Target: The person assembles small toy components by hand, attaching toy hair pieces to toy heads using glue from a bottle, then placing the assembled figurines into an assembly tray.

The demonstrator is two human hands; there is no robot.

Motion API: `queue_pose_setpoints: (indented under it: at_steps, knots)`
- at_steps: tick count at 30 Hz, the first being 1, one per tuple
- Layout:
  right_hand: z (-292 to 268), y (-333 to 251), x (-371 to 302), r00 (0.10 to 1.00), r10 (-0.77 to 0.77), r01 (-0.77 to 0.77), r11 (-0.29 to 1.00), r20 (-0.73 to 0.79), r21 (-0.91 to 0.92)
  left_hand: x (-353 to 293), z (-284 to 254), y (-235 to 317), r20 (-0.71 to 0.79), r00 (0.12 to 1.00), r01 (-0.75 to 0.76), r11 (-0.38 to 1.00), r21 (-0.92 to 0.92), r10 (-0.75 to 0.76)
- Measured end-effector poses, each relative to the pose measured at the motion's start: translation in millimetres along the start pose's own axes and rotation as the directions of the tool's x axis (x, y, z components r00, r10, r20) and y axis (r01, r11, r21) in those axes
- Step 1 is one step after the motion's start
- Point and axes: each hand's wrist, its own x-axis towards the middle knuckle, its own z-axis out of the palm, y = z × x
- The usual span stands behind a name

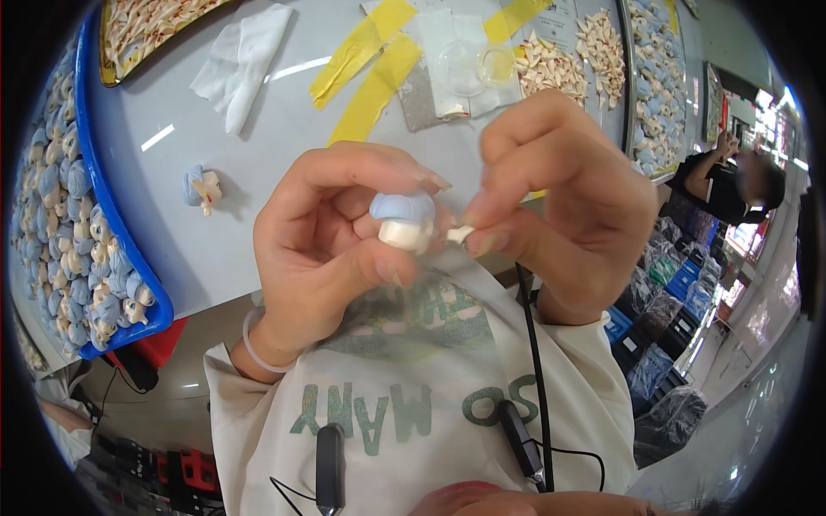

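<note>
Between the thumb and fingers of my left hand [301, 228] sits a small figurine head [404, 225], cream-coloured with pale blue hair. Just to its right, my right hand [572, 193] pinches a tiny cream-white pointed piece [459, 233] between thumb and forefinger. The piece is very close to the head's right side; whether they touch I cannot tell. A second blue-haired figurine head [203, 189] lies on the grey table [185, 254], left of my left hand.
A blue tray [155, 301] heaped with similar heads stands at the left. Piles of small pointed pieces [551, 69] lie at the back right, near yellow tape strips [370, 90] and a white cloth [243, 64]. Another tray of heads [658, 86] is at the far right. A person [731, 181] is beyond.
</note>
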Motion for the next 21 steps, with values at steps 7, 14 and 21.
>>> queue_pose_setpoints:
  at_steps: [7, 14, 21]
  knots:
    - [10.6, 3.9, -13.2, 0.999, -0.018, 0.018, 1.0, -0.043, 0.004, -9.1, -1.2, -3.0, 0.055, 0.992, -0.127, 0.937, 0.326, 0.116]
    - [14.7, 8.5, -18.9, 0.997, 0.007, 0.004, 0.991, -0.082, 0.133, -14.8, 4.3, -0.6, 0.011, 0.992, -0.115, 0.875, 0.47, 0.124]
    - [15.4, 13.7, -28.6, 0.972, 0.161, -0.086, 0.919, -0.168, 0.385, -5.2, 4.5, 0.2, 0.179, 0.952, -0.305, 0.73, 0.611, 0.248]
